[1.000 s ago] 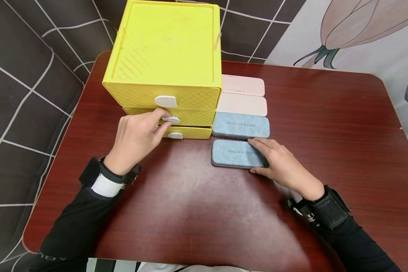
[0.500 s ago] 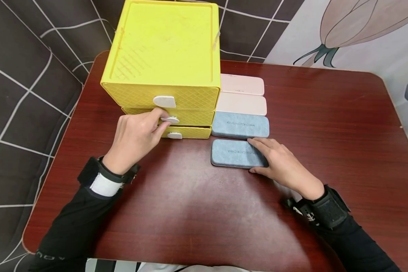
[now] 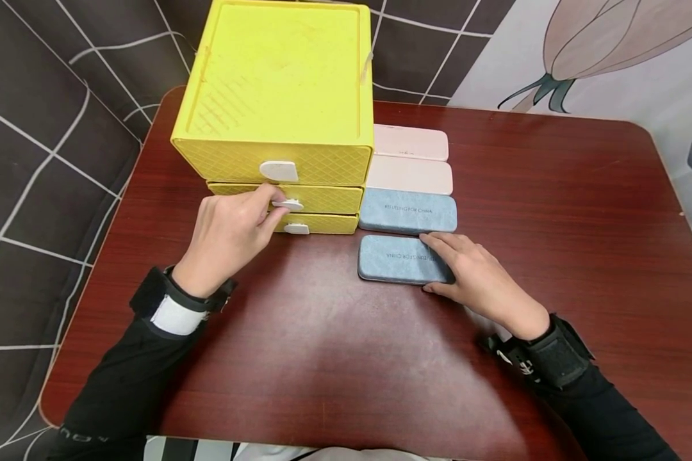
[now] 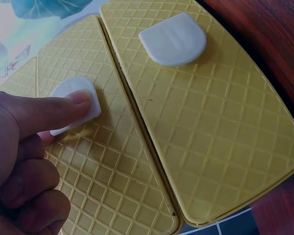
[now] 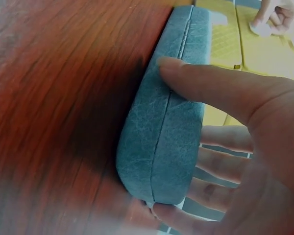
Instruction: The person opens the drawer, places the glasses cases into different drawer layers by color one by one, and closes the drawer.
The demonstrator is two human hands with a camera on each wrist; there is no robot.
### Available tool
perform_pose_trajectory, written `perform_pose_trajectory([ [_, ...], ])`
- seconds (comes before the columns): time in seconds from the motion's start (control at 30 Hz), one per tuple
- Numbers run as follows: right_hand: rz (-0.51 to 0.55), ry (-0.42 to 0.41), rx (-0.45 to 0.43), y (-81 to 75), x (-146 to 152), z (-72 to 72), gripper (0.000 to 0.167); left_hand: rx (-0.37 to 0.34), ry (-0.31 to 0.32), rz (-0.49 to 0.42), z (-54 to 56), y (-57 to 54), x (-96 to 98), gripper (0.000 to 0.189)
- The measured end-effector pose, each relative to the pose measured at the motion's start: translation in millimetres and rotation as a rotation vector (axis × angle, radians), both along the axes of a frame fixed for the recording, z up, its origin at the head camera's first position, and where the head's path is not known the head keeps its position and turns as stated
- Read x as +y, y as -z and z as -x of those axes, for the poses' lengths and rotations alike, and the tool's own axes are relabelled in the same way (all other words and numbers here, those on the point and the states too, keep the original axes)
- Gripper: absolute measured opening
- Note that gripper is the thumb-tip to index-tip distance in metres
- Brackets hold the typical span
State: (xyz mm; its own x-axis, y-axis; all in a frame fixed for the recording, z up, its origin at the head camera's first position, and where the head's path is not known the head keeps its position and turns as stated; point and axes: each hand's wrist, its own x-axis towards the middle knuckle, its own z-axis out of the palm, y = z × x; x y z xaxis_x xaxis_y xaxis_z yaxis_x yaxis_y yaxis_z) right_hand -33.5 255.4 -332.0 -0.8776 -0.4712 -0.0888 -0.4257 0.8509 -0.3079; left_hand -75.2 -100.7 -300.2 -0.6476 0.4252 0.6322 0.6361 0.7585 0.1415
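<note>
My left hand [image 3: 230, 230] pinches the white tab handle [image 4: 76, 100] on the middle drawer [image 3: 329, 199] of a yellow drawer box [image 3: 282, 77]. In the left wrist view, the thumb lies on top of that tab and the other fingers curl below. My right hand [image 3: 478, 275] grips the right end of the nearer blue glasses case [image 3: 389, 259], which lies flat. In the right wrist view, the thumb presses the case's seamed side and the fingers reach to its other side. A second blue glasses case [image 3: 409, 212] lies just beyond it.
Two pale pink cases [image 3: 412, 176] lie beyond the blue ones, along the box's right side. The box's top drawer [image 3: 323, 165] and bottom drawer [image 3: 329, 224] also have white tabs. A dark tiled wall [image 3: 46, 160] borders the reddish wooden table [image 3: 323, 371] on the left.
Both hands stay nearly still. The dark gap above the bottom drawer looks narrower, and the middle drawer's front seems slightly further out.
</note>
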Motion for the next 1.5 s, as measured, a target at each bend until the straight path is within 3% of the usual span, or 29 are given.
perform_pose_trajectory([
  [0.33, 0.006, -0.032, 0.058, 3.1, 1.0, -0.8, 0.081, 0.005, -0.002, -0.002, -3.3, -0.6, -0.2, 0.014],
  [0.8, 0.11, -0.034, 0.144, 8.3, 4.9, -7.4, 0.077, 0.006, 0.007, 0.012, -10.2, -0.9, -1.2, 0.015],
  [1.13, 0.188, 0.024, 0.156, 2.7, 4.3, -15.6, 0.078, 0.009, -0.002, 0.022, -15.2, -0.5, -1.9, 0.013],
  [1.5, 0.28, 0.061, 0.234, -6.5, 2.0, -23.8, 0.085, 0.004, -0.003, 0.03, -21.5, -1.0, -2.5, 0.012],
])
